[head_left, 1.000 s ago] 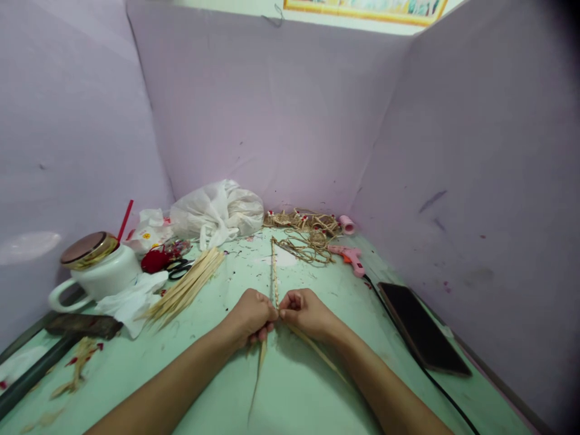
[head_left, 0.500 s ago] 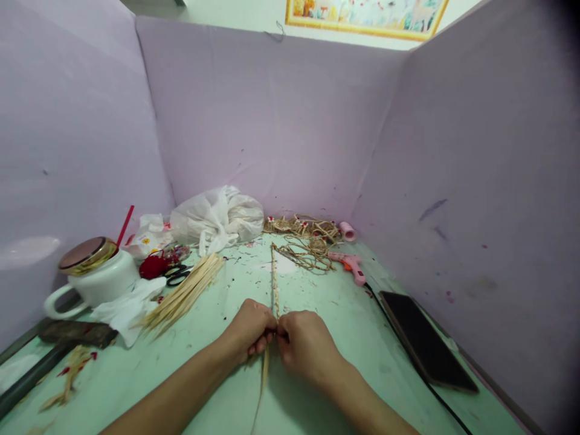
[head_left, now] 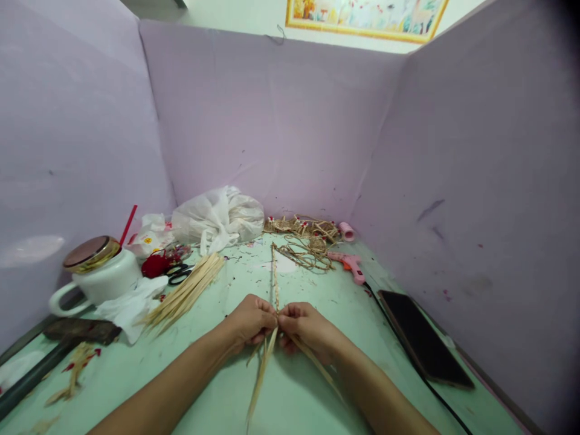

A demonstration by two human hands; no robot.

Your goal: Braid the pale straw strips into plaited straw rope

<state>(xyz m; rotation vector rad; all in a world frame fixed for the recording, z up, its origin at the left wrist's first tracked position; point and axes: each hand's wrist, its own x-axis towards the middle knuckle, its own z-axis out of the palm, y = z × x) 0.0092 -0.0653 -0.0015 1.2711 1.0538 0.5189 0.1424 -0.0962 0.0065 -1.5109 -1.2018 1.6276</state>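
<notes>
A thin straw braid point(head_left: 275, 281) runs up the middle of the green table to a tip near the twine. At its near end my left hand point(head_left: 254, 318) and my right hand point(head_left: 304, 326) meet, both closed in a pinch on the braid and its strands. Loose straw strands point(head_left: 261, 377) hang toward me below my left fingers. Another strand point(head_left: 319, 365) slants down to the right under my right hand. The exact crossing of the strands is hidden by my fingertips. Left of my hands lies a bundle of flat straw strips point(head_left: 188, 293).
On the left are a white mug point(head_left: 106, 278), a hammer point(head_left: 63, 338), black scissors point(head_left: 180, 275), red yarn point(head_left: 155, 264) and a plastic bag point(head_left: 220, 217). Twine point(head_left: 312, 244), a pink glue gun point(head_left: 348, 264) with its cord and a dark tablet point(head_left: 423, 338) lie right. Purple panels point(head_left: 272, 121) surround the table.
My right hand has turned from a fist to a pinch with its fingers showing. The strands below have spread apart, one now slanting right. The braid's far end stays put.
</notes>
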